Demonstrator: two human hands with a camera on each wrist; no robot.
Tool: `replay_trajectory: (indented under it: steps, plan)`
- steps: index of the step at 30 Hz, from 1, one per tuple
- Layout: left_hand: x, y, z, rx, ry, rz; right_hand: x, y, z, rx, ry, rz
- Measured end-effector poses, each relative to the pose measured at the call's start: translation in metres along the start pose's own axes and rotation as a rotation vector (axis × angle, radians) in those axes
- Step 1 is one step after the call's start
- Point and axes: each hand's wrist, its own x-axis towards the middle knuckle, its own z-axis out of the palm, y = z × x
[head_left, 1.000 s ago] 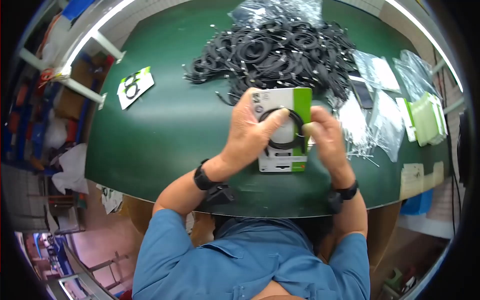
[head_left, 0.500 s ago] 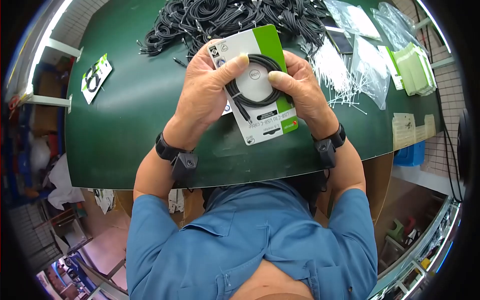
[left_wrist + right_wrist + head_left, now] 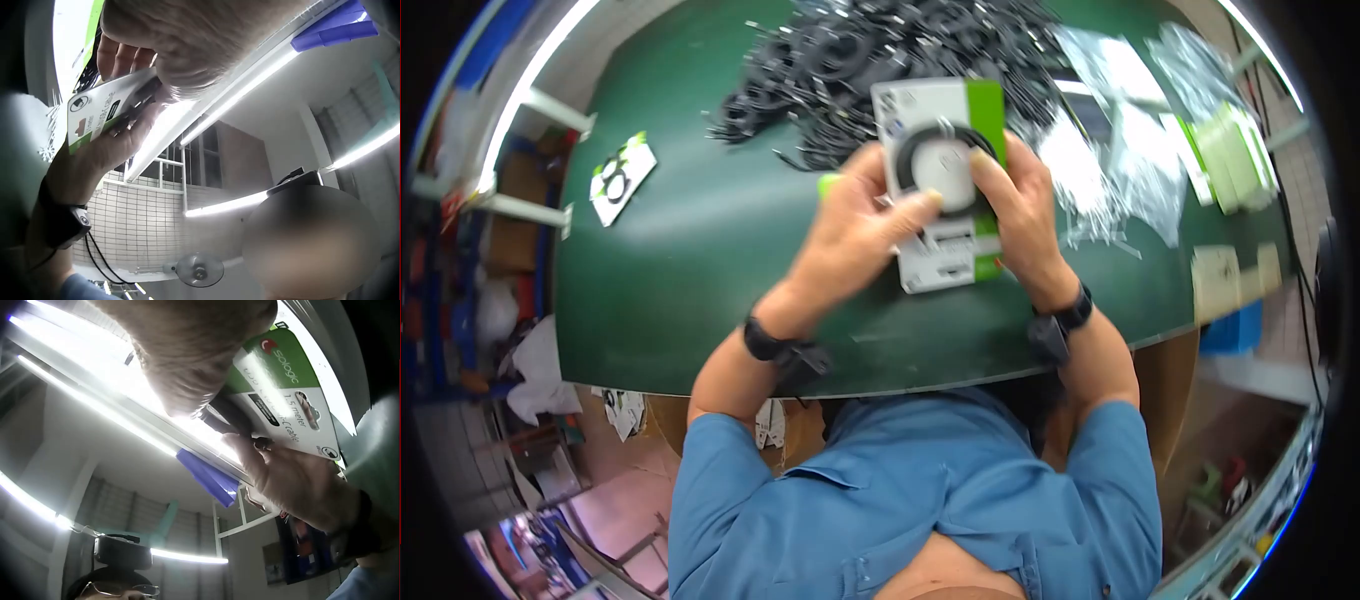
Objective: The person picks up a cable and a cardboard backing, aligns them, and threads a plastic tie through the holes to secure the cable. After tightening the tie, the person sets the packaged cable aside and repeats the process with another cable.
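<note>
Both hands hold a white and green cardboard packaging card (image 3: 935,103) up over the table, with a coiled black USB-C cable (image 3: 905,162) on its face. My left hand (image 3: 850,225) grips the card's left side, thumb over the lower part of the coil. On the other edge, my right hand (image 3: 1030,215) pinches it, its thumb on the coil's upper right. "1.5 meter" is printed on the card (image 3: 275,381) in the right wrist view. The fingers behind the card are hidden in the head view. A bright green scrap (image 3: 828,185) shows beside the left hand.
A large heap of black cables (image 3: 830,65) covers the back of the green table (image 3: 700,300). To the right lie white zip ties (image 3: 1080,180), clear plastic bags (image 3: 1140,155) and a stack of green-white cards (image 3: 1225,160). Another carded cable (image 3: 622,180) lies at the left.
The right thumb has moved from the card's edge onto the coil. The card tilted half a second ago and now stands nearly straight. The left thumb has slid lower on the coil.
</note>
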Motion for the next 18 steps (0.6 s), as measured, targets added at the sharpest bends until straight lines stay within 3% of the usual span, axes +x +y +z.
replay_trajectory:
  steps: [2,6,10,14,16,18]
  plan:
    - [-0.002,0.003,0.003,-0.066,-0.01,-0.125,-0.003,0.0,0.001,-0.099,-0.004,0.015]
    - [0.0,-0.029,-0.001,-0.175,0.01,0.007,-0.006,0.009,-0.002,-0.048,-0.009,0.01]
    - [-0.016,-0.007,-0.013,-0.14,0.132,0.038,-0.001,0.018,-0.002,0.102,-0.12,-0.04]
    - [-0.016,-0.003,-0.074,-0.091,0.377,0.173,0.003,0.015,-0.005,0.026,-0.148,0.015]
    - [-0.02,0.012,-0.114,-0.005,0.57,0.206,0.005,0.009,-0.001,-0.024,-0.095,0.027]
    - [-0.023,0.019,-0.168,-0.064,0.632,0.259,0.006,0.005,0.001,-0.081,-0.056,0.04]
